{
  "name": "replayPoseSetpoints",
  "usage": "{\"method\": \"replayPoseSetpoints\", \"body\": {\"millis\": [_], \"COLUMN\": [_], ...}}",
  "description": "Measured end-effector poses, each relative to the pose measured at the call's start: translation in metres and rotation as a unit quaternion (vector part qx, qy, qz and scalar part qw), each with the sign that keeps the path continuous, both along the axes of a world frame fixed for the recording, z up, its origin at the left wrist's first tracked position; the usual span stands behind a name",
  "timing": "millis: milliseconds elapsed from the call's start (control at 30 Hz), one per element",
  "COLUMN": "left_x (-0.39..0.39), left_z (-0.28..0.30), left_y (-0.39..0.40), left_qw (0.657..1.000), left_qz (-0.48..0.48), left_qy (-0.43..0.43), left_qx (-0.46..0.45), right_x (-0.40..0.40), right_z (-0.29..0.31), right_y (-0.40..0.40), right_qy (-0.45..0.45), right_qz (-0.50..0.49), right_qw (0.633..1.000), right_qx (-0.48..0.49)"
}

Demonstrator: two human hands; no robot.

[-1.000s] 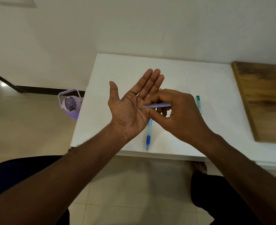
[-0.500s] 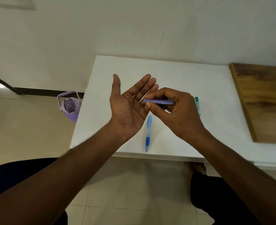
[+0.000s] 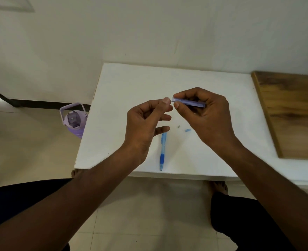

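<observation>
Tube (image 3: 189, 102), purple: gripped level by the curled right hand (image 3: 209, 115), raised beyond the pen (image 3: 163, 151); its end is pinched by the left hand (image 3: 146, 120) (apparently for refitting). Blue bit (image 3: 187, 130) is kept near the pen's top.

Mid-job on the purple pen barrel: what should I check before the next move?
1. Right hand curled round the purple plastic pen barrel: ok.
2. Left hand fingertips meet the barrel's end; pinching anything: cannot tell.
3. Small grey piece and small blue piece lying on the white table: ok.
4. Blue click pen well back from the front edge: not ok, its tip lies close to it.
5. Barrel held over the table: ok.
</observation>
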State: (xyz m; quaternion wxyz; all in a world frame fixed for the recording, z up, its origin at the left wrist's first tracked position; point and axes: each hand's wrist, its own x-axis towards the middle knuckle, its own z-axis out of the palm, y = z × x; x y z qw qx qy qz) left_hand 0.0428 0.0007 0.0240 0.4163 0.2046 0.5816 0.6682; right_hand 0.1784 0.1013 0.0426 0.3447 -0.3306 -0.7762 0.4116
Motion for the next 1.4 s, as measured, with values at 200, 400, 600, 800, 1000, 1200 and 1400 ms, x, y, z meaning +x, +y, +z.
{"method": "replayPoseSetpoints", "body": {"millis": [200, 400, 600, 800, 1000, 1200, 1400], "left_x": [-0.006, -0.009, -0.012, -0.013, -0.016, -0.017, -0.017], "left_z": [-0.001, -0.003, -0.004, -0.003, -0.004, -0.004, -0.004], "left_y": [0.002, 0.002, 0.003, 0.003, 0.003, 0.003, 0.003], "left_qw": [0.995, 0.978, 0.964, 0.958, 0.957, 0.957, 0.955], "left_qz": [0.008, 0.027, 0.043, 0.04, 0.041, 0.041, 0.04], "left_qy": [0.1, 0.207, 0.261, 0.283, 0.288, 0.288, 0.294], "left_qx": [0.02, -0.002, -0.03, -0.03, -0.019, -0.007, -0.016], "right_x": [-0.003, -0.01, -0.013, -0.015, -0.016, -0.016, -0.017], "right_z": [-0.003, -0.008, -0.011, -0.017, -0.018, -0.017, -0.017], "right_y": [-0.005, -0.012, -0.015, -0.019, -0.019, -0.021, -0.023], "right_qy": [-0.008, 0.004, 0.033, 0.053, 0.067, 0.083, 0.09], "right_qz": [-0.01, -0.038, -0.055, -0.059, -0.059, -0.052, -0.05], "right_qw": [0.999, 0.988, 0.971, 0.957, 0.944, 0.92, 0.904], "right_qx": [-0.033, -0.149, -0.23, -0.28, -0.318, -0.38, -0.415]}}
